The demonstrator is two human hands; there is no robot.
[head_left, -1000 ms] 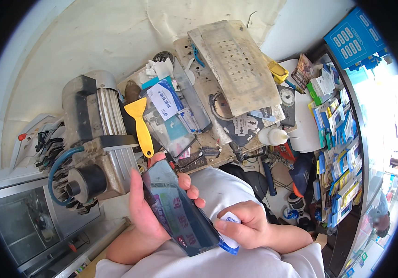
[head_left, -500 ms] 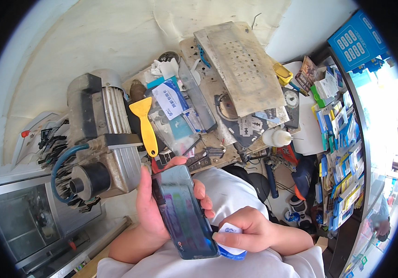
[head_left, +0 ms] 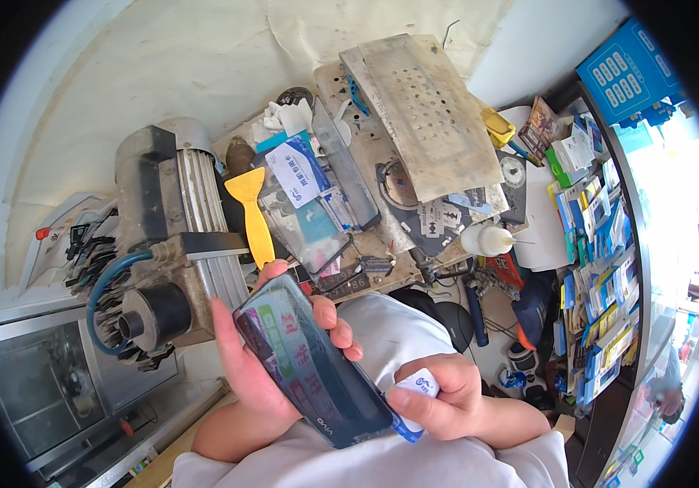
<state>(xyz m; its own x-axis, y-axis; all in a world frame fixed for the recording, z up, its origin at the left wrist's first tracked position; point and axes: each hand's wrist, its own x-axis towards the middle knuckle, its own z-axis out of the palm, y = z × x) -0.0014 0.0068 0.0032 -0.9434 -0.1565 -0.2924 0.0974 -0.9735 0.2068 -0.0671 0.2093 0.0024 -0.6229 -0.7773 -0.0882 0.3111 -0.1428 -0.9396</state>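
My left hand (head_left: 252,370) is closed around a dark glossy smartphone (head_left: 317,370), its fingers over the far edge. The phone is tilted, and coloured reflections lie across its upper part. Between the thumb and fingers of my right hand (head_left: 443,398) is a thin white and blue plastic card (head_left: 421,384). The card meets the phone's lower right edge; whether it goes into a gap there I cannot tell. Beyond my left fingertips lies a yellow scraper (head_left: 253,215), its handle end behind them.
A dusty motor pump (head_left: 183,228) with a blue hose stands left of the cluttered bench. Another white and blue card (head_left: 296,171) lies beside a metal tray. A perforated plate (head_left: 427,114), a white squeeze bottle (head_left: 488,241) and a rack of boxed packets (head_left: 602,293) are farther right.
The phone has turned anticlockwise and its top has shifted left, so the reflections on it differ. My right hand and the card have risen slightly and tilted along the phone's edge.
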